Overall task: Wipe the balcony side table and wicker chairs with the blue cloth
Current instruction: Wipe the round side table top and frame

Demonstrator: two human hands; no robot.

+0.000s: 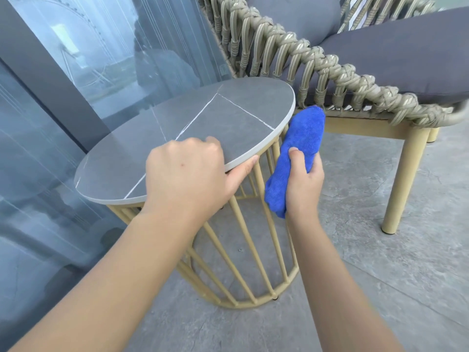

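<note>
Head view: left hand [189, 174] grips table [215, 110]; right hand [303, 181] grips cloth [302, 141].

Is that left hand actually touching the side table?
Touching. The head view shows the left hand gripping the side table's rim, fingers on top, thumb under the edge.

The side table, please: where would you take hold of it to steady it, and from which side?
Grip the side table at the near rim of its round top, from the front, as the left hand does: fingers on the slab, thumb under the thin overhanging edge. The slanted yellow bars below give a poorer hold. The right hand holds the blue cloth.
</note>
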